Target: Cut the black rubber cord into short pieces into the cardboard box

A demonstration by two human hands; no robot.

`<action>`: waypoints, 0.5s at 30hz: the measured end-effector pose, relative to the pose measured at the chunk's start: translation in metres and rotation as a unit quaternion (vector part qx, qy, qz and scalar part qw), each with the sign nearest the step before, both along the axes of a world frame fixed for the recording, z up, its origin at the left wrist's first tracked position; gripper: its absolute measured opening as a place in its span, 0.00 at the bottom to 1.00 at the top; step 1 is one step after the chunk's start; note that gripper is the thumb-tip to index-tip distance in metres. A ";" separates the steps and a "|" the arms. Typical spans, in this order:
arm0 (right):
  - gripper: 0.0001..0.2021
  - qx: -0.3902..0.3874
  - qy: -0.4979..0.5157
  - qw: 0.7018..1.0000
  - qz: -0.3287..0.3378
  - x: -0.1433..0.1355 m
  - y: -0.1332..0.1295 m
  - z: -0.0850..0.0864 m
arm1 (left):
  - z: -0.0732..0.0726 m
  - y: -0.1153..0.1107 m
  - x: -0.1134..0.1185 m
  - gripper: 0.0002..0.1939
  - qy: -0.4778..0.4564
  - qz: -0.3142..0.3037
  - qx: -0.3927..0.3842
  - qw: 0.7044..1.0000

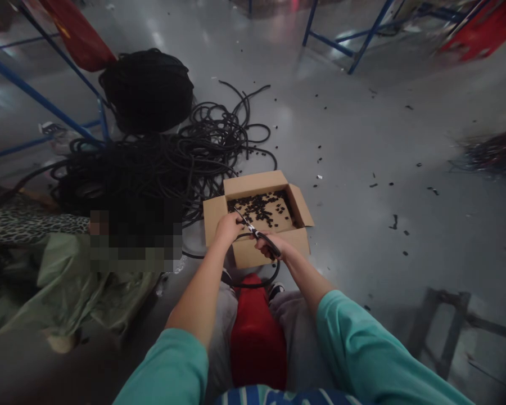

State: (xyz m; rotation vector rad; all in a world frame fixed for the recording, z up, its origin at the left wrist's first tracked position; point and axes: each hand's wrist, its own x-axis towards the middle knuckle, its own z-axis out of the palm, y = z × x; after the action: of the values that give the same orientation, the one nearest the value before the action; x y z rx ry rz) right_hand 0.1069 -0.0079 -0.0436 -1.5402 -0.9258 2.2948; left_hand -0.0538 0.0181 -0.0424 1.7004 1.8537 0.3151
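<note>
My right hand (pixel 271 246) is closed round the black handles of a pair of scissors (pixel 254 231), whose blades point up and left toward my other hand. My left hand (pixel 229 227) has its fingers pinched together over the left part of an open cardboard box (pixel 253 256). A black hose (pixel 253 285) loops below the box and passes by both hands; its end at my left fingers is too small to make out. Many short black pieces (pixel 259 207) lie inside the box, whose flaps are folded outward.
A tangle of black hose (pixel 152 163) and a large black bundle (pixel 149 90) lie at the left. Beside them sits a person in patterned sleeves (pixel 37 226). A red stool (pixel 258 343) is between my legs. Blue metal frames (pixel 331 44) stand at the back.
</note>
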 end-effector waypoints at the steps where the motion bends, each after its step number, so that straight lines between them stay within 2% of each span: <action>1: 0.22 -0.001 -0.009 1.000 -0.001 0.000 0.000 0.001 | 0.000 0.000 0.000 0.06 0.001 0.001 0.001 1.000; 15: 0.23 0.024 -0.051 0.998 0.004 0.000 0.001 0.000 | 0.000 -0.002 0.003 0.07 0.007 0.006 0.003 1.000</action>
State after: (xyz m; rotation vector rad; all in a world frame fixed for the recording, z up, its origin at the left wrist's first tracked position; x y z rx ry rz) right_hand 0.1067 -0.0073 -0.0440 -1.6486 -1.0063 2.2006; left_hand -0.0510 0.0165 -0.0421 1.7008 1.8759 0.3147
